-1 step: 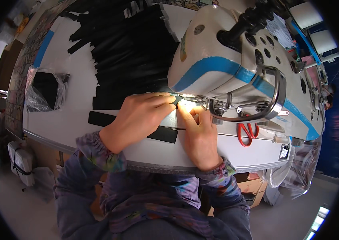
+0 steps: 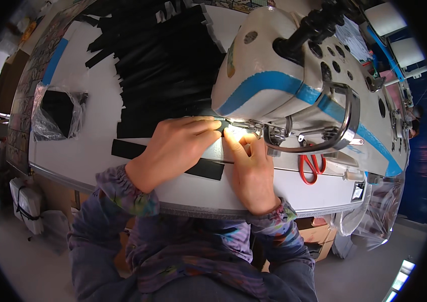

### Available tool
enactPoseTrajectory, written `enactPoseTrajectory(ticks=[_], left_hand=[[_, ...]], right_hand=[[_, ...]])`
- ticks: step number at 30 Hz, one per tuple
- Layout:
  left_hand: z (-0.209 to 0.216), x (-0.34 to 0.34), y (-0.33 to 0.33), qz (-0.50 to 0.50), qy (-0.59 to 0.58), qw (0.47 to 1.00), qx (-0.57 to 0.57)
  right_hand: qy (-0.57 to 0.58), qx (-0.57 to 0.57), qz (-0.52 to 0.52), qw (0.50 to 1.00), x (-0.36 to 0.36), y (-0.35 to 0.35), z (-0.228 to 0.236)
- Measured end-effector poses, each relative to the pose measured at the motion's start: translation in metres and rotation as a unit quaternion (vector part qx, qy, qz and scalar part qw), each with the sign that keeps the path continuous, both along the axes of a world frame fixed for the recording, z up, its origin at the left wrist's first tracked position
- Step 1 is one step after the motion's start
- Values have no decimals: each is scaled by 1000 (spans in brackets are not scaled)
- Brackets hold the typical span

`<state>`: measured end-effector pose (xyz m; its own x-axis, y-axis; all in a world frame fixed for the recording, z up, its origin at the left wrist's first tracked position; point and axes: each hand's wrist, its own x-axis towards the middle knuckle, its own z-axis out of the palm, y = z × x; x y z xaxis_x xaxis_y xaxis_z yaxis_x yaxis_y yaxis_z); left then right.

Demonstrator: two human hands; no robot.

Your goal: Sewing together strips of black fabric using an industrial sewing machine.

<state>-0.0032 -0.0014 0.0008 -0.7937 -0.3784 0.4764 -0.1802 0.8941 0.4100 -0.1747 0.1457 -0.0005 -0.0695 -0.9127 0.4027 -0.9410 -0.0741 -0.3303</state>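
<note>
A white sewing machine (image 2: 274,75) with a blue stripe stands on the white table (image 2: 87,156). My left hand (image 2: 173,148) lies on a long black fabric strip (image 2: 129,149), its fingertips pressing the strip down by the lit needle area (image 2: 238,132). My right hand (image 2: 251,173) comes from below, thumb and fingers pinching the strip's end right at the presser foot. Another part of the black strip (image 2: 206,169) shows between my wrists. The needle itself is hidden behind my fingers.
A wide pile of black fabric strips (image 2: 168,65) covers the table behind my left hand. Red-handled scissors (image 2: 311,168) lie to the right under the machine's metal guard. A clear plastic bag with dark contents (image 2: 57,113) sits at the left. Bags and boxes stand under the table.
</note>
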Motion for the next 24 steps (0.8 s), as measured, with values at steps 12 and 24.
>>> enactPoseTrajectory(ticks=[12, 24], left_hand=[[5, -2, -3, -16, -4, 1000, 8], [6, -7, -12, -14, -8, 1000, -14]], right_hand=[[-36, 1, -1, 999, 0, 3, 3], [-33, 4, -17, 999, 1, 3, 0]])
